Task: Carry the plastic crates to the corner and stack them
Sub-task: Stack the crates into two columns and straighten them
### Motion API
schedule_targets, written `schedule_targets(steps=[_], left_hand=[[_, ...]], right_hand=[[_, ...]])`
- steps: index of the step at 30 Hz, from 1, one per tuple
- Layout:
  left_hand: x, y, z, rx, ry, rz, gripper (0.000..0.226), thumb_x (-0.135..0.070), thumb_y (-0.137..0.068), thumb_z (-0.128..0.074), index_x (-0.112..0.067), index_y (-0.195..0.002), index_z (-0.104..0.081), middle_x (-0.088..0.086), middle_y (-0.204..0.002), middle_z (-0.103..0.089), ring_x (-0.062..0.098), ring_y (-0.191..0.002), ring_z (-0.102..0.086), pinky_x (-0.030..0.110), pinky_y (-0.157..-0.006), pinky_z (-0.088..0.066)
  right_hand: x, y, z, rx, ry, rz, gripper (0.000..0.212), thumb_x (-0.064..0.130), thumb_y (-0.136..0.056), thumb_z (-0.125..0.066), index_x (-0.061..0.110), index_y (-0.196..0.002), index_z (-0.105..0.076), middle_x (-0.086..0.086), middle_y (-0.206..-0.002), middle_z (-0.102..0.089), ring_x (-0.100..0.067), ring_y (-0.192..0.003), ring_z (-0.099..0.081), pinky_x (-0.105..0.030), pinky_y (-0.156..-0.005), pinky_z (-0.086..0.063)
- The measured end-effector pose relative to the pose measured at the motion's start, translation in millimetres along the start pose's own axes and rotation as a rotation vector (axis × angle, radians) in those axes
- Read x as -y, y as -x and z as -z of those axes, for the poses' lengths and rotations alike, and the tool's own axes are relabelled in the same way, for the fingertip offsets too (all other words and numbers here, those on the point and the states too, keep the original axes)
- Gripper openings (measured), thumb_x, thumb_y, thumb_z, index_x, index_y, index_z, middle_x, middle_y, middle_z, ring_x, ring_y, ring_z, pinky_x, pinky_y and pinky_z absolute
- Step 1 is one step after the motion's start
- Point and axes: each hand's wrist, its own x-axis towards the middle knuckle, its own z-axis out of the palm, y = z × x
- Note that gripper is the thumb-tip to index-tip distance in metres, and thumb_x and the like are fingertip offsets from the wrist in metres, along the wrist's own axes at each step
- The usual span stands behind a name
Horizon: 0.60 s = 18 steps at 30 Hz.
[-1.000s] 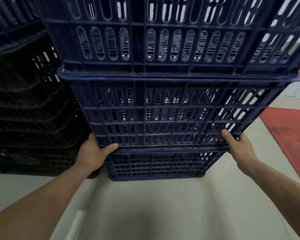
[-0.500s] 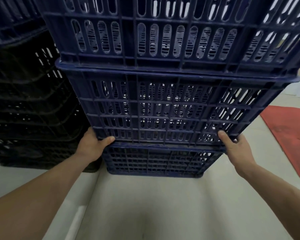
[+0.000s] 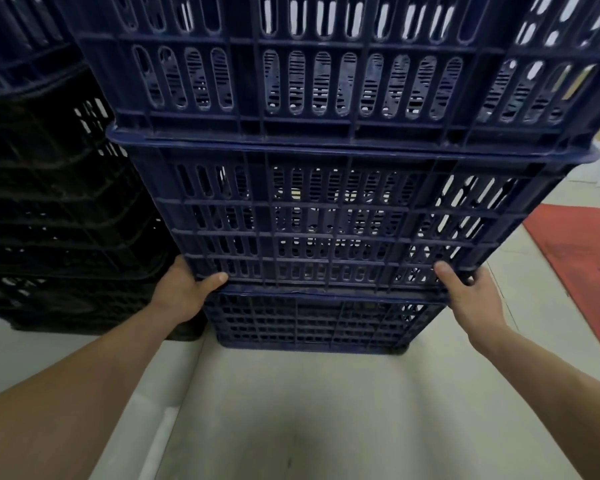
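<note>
Crates of dark blue plastic rise in a column straight ahead of the person: a bottom crate (image 3: 309, 320) on the pale floor (image 3: 309, 410), a middle crate (image 3: 326, 220) above it, and a top crate (image 3: 326, 74) seated on that and running out of the upper edge of the view. The left hand (image 3: 184, 292) clasps the middle crate's lower left corner, thumb laid across the front face, the other fingers hidden round the side wall. The right hand (image 3: 471, 296) clasps the lower right corner likewise, thumb on the front and fingers curled round the end. Both arms reach forward about equally, so neither hand is nearer. The crate's long axis runs left to right between them, square to the person, its broad slotted face toward the camera. Its base looks to meet the bottom crate's rim, though whether it is fully seated or just clear cannot be told. Black crates (image 3: 56, 209) stand just beside the column on the left, and a red mat (image 3: 582, 258) lies on the floor off to the right. The coming move likely depends on keeping that long axis level and parallel to the rim below, since the top crate rides on it and a tilt could shift the load.
</note>
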Motion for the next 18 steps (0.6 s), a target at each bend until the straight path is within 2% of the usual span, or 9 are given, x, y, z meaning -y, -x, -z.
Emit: schedule_targets(steps=[3, 11, 15, 18], left_hand=[[2.1, 4.6, -2.1, -0.009, 0.013, 0.011, 0.086, -0.040, -0.090, -0.071, -0.011, -0.156, -0.023, 0.011, -0.154, -0.043, 0.030, -0.137, -0.045, 0.034, -0.109, -0.037], [7.3, 0.1, 5.3, 0.046, -0.039, -0.005, 0.094, -0.047, -0.088, -0.070, -0.015, -0.158, -0.018, 0.009, -0.157, -0.040, 0.031, -0.139, -0.043, 0.038, -0.110, -0.037], [8.8, -0.9, 8.0, 0.055, -0.053, -0.001, 0.096, -0.050, -0.087, -0.070, -0.015, -0.159, -0.016, 0.009, -0.159, -0.038, 0.031, -0.141, -0.041, 0.038, -0.113, -0.035], [7.2, 0.4, 8.4, 0.061, -0.060, 0.006, 0.096, -0.051, -0.087, -0.069, -0.016, -0.159, -0.016, 0.009, -0.159, -0.037, 0.031, -0.141, -0.040, 0.040, -0.114, -0.035]], right_hand=[[3.3, 2.6, 0.2, 0.002, 0.001, -0.002, 0.080, 0.079, -0.066, -0.070, 0.026, -0.124, -0.057, 0.005, -0.120, -0.069, -0.023, -0.112, -0.066, -0.050, -0.102, -0.052], [2.1, 21.6, 3.8, -0.018, 0.026, -0.029, 0.069, 0.073, -0.074, -0.071, 0.024, -0.120, -0.058, 0.002, -0.115, -0.070, -0.026, -0.108, -0.067, -0.052, -0.098, -0.053], [7.1, 31.0, 4.7, -0.012, 0.015, -0.052, 0.082, 0.082, -0.061, -0.068, 0.026, -0.120, -0.057, 0.003, -0.115, -0.070, -0.025, -0.108, -0.067, -0.053, -0.100, -0.053], [10.9, 36.2, 6.0, -0.006, 0.011, -0.068, 0.085, 0.085, -0.058, -0.067, 0.027, -0.119, -0.057, 0.004, -0.115, -0.069, -0.024, -0.109, -0.066, -0.053, -0.102, -0.053]])
